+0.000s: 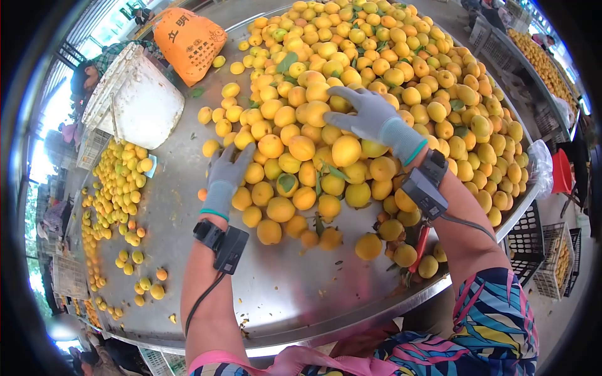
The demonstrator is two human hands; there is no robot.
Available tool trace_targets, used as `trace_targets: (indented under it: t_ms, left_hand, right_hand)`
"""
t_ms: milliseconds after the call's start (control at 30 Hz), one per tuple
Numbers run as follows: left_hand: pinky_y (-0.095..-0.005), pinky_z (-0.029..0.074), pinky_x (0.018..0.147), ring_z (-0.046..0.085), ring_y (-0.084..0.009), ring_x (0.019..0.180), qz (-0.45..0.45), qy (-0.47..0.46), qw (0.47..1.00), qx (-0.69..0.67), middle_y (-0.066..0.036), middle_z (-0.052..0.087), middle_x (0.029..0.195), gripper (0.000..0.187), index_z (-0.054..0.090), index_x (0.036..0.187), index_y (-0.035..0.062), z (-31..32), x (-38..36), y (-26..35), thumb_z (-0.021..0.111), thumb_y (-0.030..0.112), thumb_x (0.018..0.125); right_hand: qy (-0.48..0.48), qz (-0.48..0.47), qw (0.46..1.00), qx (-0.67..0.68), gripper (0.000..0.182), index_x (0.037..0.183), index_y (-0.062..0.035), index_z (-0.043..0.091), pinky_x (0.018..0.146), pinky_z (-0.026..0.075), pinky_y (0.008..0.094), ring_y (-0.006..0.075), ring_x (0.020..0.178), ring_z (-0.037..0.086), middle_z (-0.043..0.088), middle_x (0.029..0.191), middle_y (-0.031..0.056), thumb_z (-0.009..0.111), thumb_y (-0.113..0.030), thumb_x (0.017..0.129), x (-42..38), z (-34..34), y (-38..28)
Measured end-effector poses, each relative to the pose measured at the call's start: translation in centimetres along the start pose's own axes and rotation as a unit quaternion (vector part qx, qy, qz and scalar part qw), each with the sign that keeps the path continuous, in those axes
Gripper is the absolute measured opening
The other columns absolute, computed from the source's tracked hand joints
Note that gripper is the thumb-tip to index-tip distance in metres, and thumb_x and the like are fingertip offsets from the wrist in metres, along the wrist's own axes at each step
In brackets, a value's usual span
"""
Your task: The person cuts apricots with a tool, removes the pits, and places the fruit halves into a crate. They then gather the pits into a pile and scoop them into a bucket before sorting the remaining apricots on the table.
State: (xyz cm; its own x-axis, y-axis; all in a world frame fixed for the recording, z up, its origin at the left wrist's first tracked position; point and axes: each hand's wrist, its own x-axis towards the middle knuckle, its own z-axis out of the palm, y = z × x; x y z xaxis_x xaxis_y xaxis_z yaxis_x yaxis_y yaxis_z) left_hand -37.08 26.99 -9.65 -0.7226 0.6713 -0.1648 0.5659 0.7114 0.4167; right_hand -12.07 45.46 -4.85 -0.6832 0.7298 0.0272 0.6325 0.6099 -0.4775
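Note:
A large heap of yellow-orange apricots, with some green leaves among them, covers much of a metal table. My left hand, in a grey glove, rests at the heap's near left edge. Its fingers are stretched out against the apricots, and no fruit shows in its grasp. Higher up, my right hand, gloved the same way, lies over the middle of the heap. Its thumb and fingers are apart, their tips beside a large apricot. Both wrists carry small black strapped devices.
A smaller group of apricots lies at the left. Behind it stand a dirty white bucket and an orange bag. A red-handled tool lies by the near right edge. Crates stand right of the table.

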Motion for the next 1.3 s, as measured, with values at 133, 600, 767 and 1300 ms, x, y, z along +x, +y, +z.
trace_targets:
  t_ms: [133, 600, 767, 1300]
  left_hand:
    - [-0.0410, 0.027, 0.109, 0.031, -0.0318, 0.134, 0.022, -0.043, 0.999, 0.000, -0.014, 0.040, 0.142, 0.073, 0.048, 0.135, 0.0167, 0.7, -0.7, 0.2, 0.043, 0.068, 0.083]
    - [-0.0407, 0.036, 0.100, 0.054, -0.0264, 0.112, 0.158, -0.167, 0.964, -0.134, -0.009, 0.061, 0.118, 0.044, 0.057, 0.124, 0.0151, -2.9, -14.3, -3.0, 0.064, 0.033, 0.084]
    - [-0.0315, 0.044, 0.094, 0.053, -0.0196, 0.113, 0.095, -0.126, 0.946, -0.284, -0.010, 0.058, 0.122, 0.045, 0.051, 0.130, 0.0086, -4.4, -8.3, -6.7, 0.061, 0.024, 0.090]
    - [-0.0361, 0.037, 0.102, 0.043, -0.0294, 0.127, 0.220, 0.070, 0.970, -0.074, -0.015, 0.040, 0.141, 0.059, 0.049, 0.134, 0.0175, 5.2, 6.2, 0.1, 0.052, 0.054, 0.088]
  right_hand:
    - [-0.065, -0.009, 0.997, 0.030, 0.069, 0.136, -0.0278, 0.043, 0.097, 0.041, 0.0436, 0.0329, 0.114, 0.052, 0.054, 0.122, 0.0163, 0.055, -0.062, 0.078, -0.9, 0.4, -1.6]
    - [-0.268, -0.215, 0.925, 0.161, 0.033, 0.112, -0.0178, 0.065, 0.093, 0.044, 0.0355, 0.0274, 0.107, 0.057, 0.060, 0.114, 0.0109, 0.056, -0.039, 0.088, -9.4, -0.8, -5.4]
    - [-0.087, -0.084, 0.956, 0.266, 0.042, 0.120, -0.0087, 0.060, 0.092, 0.045, 0.0333, 0.0227, 0.106, 0.059, 0.062, 0.116, 0.0091, 0.053, -0.038, 0.091, -3.4, -1.8, 0.3]
    - [-0.005, 0.041, 0.986, -0.162, 0.071, 0.137, -0.0308, 0.043, 0.099, 0.039, 0.0409, 0.0306, 0.116, 0.053, 0.051, 0.128, 0.0153, 0.044, -0.072, 0.079, 3.2, 2.1, 0.2]
